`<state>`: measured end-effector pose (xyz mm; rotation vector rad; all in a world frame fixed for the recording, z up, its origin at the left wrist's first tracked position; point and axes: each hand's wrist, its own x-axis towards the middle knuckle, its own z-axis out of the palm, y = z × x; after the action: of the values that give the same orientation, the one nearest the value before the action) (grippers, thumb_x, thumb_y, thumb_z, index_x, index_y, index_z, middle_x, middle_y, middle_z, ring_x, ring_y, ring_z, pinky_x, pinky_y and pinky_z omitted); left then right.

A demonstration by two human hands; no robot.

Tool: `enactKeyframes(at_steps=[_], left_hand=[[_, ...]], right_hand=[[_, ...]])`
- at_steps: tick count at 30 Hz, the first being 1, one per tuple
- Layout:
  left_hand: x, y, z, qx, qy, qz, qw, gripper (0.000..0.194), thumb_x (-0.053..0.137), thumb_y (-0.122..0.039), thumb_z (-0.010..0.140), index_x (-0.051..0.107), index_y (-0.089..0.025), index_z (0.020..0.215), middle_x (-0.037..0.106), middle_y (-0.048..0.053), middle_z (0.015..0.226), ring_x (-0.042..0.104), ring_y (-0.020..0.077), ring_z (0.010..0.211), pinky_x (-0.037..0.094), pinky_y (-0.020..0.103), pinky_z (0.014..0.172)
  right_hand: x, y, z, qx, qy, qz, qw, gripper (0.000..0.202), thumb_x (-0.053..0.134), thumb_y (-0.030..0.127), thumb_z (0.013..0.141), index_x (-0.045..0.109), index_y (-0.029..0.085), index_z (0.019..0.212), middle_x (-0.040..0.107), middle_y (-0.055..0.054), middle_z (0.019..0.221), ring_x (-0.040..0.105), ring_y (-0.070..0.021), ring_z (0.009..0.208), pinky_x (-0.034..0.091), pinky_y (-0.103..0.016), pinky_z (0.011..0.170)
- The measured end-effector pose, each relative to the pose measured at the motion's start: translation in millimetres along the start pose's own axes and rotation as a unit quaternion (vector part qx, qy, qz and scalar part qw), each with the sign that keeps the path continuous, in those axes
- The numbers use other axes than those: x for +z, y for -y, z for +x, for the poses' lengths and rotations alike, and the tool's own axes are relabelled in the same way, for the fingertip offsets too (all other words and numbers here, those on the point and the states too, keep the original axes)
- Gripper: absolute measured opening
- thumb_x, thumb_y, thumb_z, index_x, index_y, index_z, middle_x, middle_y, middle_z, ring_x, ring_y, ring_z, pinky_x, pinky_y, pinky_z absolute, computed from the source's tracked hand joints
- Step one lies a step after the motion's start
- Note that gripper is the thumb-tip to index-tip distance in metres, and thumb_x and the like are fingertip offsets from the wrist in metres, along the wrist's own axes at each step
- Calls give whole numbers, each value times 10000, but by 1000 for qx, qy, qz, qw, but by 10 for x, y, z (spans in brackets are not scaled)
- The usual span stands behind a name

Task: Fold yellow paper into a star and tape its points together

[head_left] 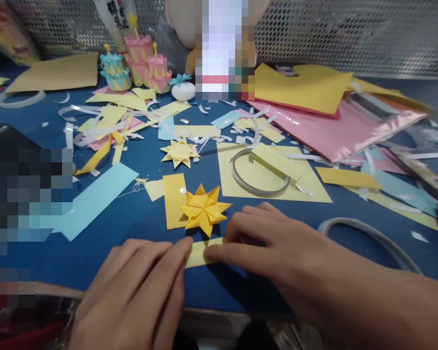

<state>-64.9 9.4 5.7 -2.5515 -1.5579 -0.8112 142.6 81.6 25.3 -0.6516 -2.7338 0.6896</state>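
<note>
A small pale yellow paper strip (198, 253) lies in front of me near the table's front edge. My left hand (135, 287) presses on its left end, with the fingers close together; that end is hidden beneath them. At its right end, the thumb and curled fingers of my right hand (263, 243) grip the strip. Just beyond it sits a golden folded paper star (205, 209), touching a yellow paper rectangle (173, 194). Farther back is a flatter pale yellow paper star (180, 153).
Paper scraps and white strips litter the blue table (146, 221). A tape ring (261, 187) lies on a yellow sheet (226, 180). A blue paper strip (98, 199) is at left. Small paper cakes (115, 73) stand behind. Pink packets (306, 126) and a wire mesh (350, 34) are farther back.
</note>
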Motion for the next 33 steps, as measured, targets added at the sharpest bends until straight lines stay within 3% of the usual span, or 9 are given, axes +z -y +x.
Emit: enactKeyframes(at_steps=[6, 11, 16, 18, 24, 29, 33], left_hand=[[-6, -11, 17, 5, 13, 31, 999, 189, 483, -117, 864, 614, -147, 996, 612, 32, 867, 543, 155, 760, 396, 310, 684], [-17, 0, -6, -6, 22, 13, 1000, 172, 527, -127, 845, 589, -179, 998, 610, 27, 915, 552, 155, 804, 421, 302, 705], [-48, 43, -17, 14, 56, -8, 998, 178, 519, -138, 844, 602, -214, 983, 623, 5, 906, 565, 147, 798, 434, 282, 680], [-61, 51, -32, -2, 57, -23, 998, 206, 495, -127, 855, 609, -226, 996, 628, 4, 942, 567, 151, 849, 435, 284, 723], [-101, 102, -111, -14, 77, -50, 996, 277, 485, -135, 875, 589, -261, 1099, 636, -21, 1132, 517, 168, 1096, 372, 326, 968], [-101, 147, -127, -17, 78, -28, 996, 264, 489, -178, 878, 594, -257, 1107, 658, -17, 1126, 562, 180, 1070, 403, 363, 968], [-99, 124, -94, -1, 76, -11, 997, 285, 484, -132, 870, 597, -242, 1107, 678, -5, 1092, 594, 186, 1025, 445, 368, 912]], right_hand=[[61, 6, -30, 12, -15, -16, 1000, 304, 584, 109, 769, 605, 223, 1050, 570, -46, 820, 492, -156, 708, 388, -262, 652], [73, 12, -36, 13, -17, -25, 999, 325, 601, 127, 768, 617, 228, 1077, 567, -46, 811, 487, -154, 693, 385, -257, 621], [-40, 34, 23, -8, 52, -41, 998, 335, 600, 94, 751, 611, 207, 1066, 558, -33, 806, 475, -139, 671, 372, -238, 599], [-68, 48, 56, -24, 72, -52, 996, 293, 588, 102, 766, 610, 194, 1043, 549, -29, 784, 462, -140, 661, 361, -239, 593], [-16, 87, 109, -72, 37, -127, 989, 167, 528, 234, 862, 603, 219, 1011, 562, -27, 739, 433, -146, 595, 308, -267, 561], [-11, 115, 162, -75, 56, -163, 982, 284, 575, 269, 827, 555, 230, 1107, 575, -20, 729, 471, -147, 592, 275, -272, 539], [-24, 132, 203, -65, 50, -178, 981, 257, 547, 287, 844, 568, 247, 1097, 549, -12, 686, 465, -151, 564, 263, -274, 522]])
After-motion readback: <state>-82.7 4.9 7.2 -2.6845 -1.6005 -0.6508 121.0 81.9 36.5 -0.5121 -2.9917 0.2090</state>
